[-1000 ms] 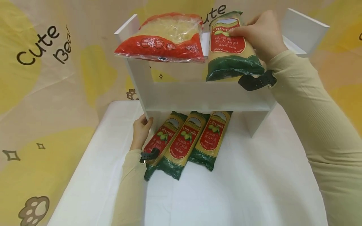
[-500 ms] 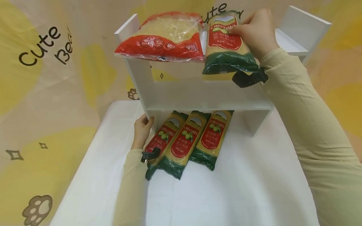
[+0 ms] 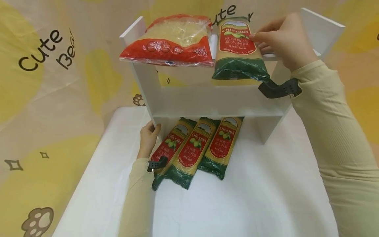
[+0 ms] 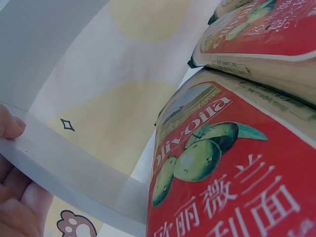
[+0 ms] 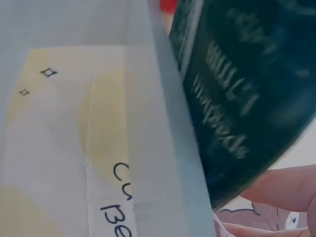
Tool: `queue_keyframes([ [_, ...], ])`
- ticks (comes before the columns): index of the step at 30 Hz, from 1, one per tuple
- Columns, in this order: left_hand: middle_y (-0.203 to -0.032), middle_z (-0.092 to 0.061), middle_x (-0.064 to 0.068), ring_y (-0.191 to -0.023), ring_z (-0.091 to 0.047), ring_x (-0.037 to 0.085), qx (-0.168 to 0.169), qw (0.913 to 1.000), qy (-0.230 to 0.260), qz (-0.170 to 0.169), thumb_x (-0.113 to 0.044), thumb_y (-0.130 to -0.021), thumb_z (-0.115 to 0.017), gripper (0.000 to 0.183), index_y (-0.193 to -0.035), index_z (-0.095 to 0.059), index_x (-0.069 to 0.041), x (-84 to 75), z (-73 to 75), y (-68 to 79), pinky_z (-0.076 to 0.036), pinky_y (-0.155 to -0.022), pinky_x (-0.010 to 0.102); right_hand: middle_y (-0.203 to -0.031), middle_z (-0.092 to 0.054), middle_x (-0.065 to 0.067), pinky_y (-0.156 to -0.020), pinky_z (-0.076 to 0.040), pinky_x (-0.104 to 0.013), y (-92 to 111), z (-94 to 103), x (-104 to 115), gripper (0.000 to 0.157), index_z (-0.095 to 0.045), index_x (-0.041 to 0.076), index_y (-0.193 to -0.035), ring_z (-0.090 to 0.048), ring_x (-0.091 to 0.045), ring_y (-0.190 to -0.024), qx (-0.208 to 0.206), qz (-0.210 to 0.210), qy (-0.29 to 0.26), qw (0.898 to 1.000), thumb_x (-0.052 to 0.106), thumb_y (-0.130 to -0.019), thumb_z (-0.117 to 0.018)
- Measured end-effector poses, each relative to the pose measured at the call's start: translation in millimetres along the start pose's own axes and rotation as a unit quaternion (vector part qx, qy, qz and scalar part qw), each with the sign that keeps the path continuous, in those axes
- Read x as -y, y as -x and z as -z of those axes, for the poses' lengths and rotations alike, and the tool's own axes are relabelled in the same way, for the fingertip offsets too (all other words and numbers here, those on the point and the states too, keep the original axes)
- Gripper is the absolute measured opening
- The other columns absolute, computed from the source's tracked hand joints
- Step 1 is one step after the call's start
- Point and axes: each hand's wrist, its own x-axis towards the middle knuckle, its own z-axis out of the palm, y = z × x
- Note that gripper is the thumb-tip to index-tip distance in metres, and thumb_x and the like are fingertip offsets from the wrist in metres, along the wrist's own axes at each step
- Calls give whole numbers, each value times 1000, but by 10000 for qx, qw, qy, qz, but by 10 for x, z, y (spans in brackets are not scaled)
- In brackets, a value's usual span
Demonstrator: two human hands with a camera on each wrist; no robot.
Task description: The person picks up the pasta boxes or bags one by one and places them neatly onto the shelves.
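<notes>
Packet (image 3: 237, 49) beside red bag (image 3: 177, 42) | right hand (image 3: 287, 42) touching, fingers apart | left hand (image 3: 147, 140) pinches shelf (image 3: 216, 100)

kinda blurry green packet (image 5: 247, 98) with pale lettering, right hand (image 5: 289, 190) at its lower edge, greyish shelf board (image 5: 185, 163) alongside, yellow-blotched backdrop (image 5: 59, 138) behind

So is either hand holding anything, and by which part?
Left hand: the white shelf, by the front edge of its left side panel. Right hand: at right edge of upper spaghetti pack; can't tell if it grips.
</notes>
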Motion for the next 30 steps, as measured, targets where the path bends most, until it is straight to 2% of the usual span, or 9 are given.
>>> queue_keyframes([
  [8, -113, -58, 33, -107, -58, 41, -42, 10000, 16, -62, 0, -93, -52, 29, -118, -57, 15, 25, -12, -9, -47, -89, 50, -85, -67, -3, -62, -52, -18, 225, 46, -128, 14, -64, 5, -96, -66, -13, -64, -100, 617, -908, 9939, 7, -84, -69],
  [14, -114, -58, 33, -107, -58, 42, -45, 9999, 61, -125, 1, -93, -51, 29, -117, -57, 15, 15, -19, -2, -46, -89, 51, -77, -67, -13, -62, -54, -22, 454, 39, -244, 14, -68, -3, -93, -64, -22, -61, -118, 1153, -1817, 9765, 5, -82, -70],
  [18, -116, -58, 32, -108, -57, 41, -17, 9999, 108, -121, 0, -94, -50, 29, -118, -57, 14, 10, -22, -2, -46, -90, 51, -77, -67, -15, -61, -54, -23, 579, 2, -321, 16, -68, -7, -92, -63, -23, -63, -160, 1196, -2242, 9670, 3, -81, -72],
  [25, -114, -58, 32, -108, -58, 40, -55, 9998, 120, -126, 1, -94, -50, 28, -117, -58, 14, 26, -28, -8, -46, -89, 50, -85, -70, -14, -61, -55, -25, 792, -81, -537, 12, -68, -6, -95, -66, -20, -64, -145, 1184, -2555, 9594, -1, -84, -68],
  [30, -114, -59, 32, -107, -58, 39, -117, 9999, 101, -59, 1, -93, -50, 27, -116, -58, 15, 36, -35, -17, -46, -88, 47, -80, -70, -14, -65, -55, -27, 962, -182, -736, 11, -65, -7, -96, -68, -22, -65, 34, 1326, -2499, 9591, -2, -87, -62],
])
